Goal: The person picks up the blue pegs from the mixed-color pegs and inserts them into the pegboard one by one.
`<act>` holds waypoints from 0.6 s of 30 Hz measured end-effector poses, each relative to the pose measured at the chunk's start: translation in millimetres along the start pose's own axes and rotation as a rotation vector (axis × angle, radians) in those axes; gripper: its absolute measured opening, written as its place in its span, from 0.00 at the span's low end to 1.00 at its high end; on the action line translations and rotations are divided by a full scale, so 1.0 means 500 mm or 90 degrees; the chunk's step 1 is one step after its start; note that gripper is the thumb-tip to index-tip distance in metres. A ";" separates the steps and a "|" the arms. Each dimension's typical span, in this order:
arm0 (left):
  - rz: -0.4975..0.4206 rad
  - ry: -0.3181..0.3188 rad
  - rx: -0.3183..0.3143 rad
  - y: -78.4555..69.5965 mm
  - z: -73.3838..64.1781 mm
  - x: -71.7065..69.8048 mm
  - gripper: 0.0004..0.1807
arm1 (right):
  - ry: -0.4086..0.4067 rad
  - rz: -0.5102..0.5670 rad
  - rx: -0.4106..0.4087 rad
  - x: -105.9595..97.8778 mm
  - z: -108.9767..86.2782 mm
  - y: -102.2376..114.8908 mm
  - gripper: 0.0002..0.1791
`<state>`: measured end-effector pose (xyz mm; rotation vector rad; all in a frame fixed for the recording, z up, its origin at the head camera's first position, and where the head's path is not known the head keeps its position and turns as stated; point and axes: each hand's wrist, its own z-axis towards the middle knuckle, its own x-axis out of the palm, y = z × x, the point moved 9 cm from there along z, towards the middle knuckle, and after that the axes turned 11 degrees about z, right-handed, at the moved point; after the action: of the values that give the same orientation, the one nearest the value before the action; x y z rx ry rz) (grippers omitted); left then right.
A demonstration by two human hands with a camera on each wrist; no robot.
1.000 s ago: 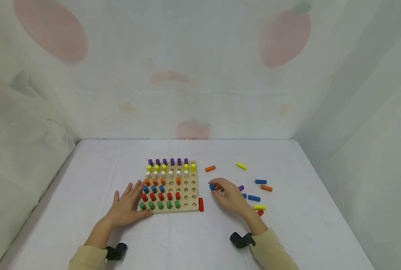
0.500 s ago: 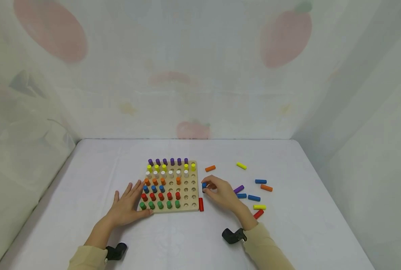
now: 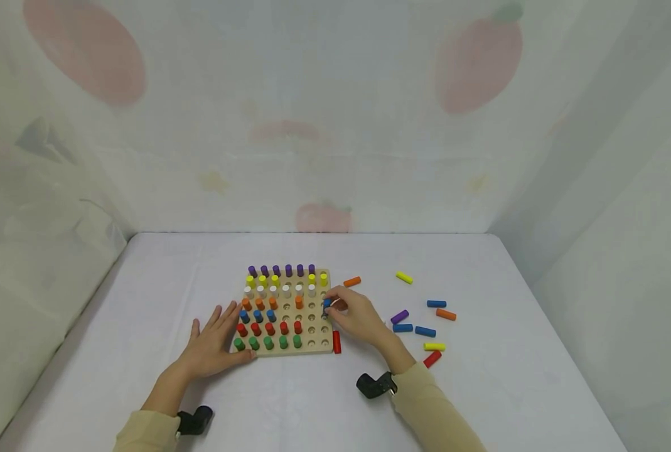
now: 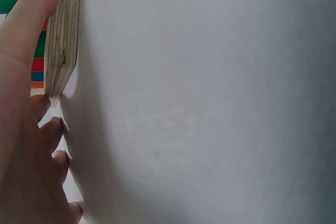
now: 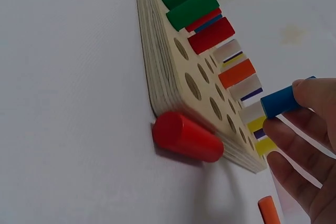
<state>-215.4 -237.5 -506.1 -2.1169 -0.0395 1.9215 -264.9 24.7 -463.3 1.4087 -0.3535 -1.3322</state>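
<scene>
A wooden pegboard (image 3: 312, 351) holds rows of upright coloured pegs, with open holes mostly toward its right side. My left hand (image 3: 211, 351) rests against the board's near left corner, fingers spread and thumb (image 4: 39, 3) along the front edge. Between the thumb and fingers of my right hand (image 3: 360, 317) is a blue peg (image 5: 283, 100), pinched above the rightmost column near the blue peg row. It tilts in the right wrist view and stays above the board's holes. A red peg (image 5: 189, 137) lies right beside the board's right edge.
Right of the board lie loose pegs: an orange peg (image 3: 352, 282), a yellow peg (image 3: 404, 277), a purple peg (image 3: 400, 317), several blue ones (image 3: 425, 331), another orange (image 3: 445, 314), another yellow (image 3: 434, 346) and a red (image 3: 432, 359). White cloth covers the table (image 3: 290, 402).
My right hand has moved left with the blue peg, from beside the board to over its right column, and the peg has turned more upright. My left hand has stayed put.
</scene>
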 end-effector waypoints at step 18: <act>-0.002 0.002 -0.001 0.006 0.003 0.007 0.60 | 0.019 0.005 0.011 0.042 0.032 0.019 0.13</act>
<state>-217.0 -239.3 -510.5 -2.1202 -0.0437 1.9174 -267.2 -3.2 -462.3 1.4394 -0.3509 -1.3028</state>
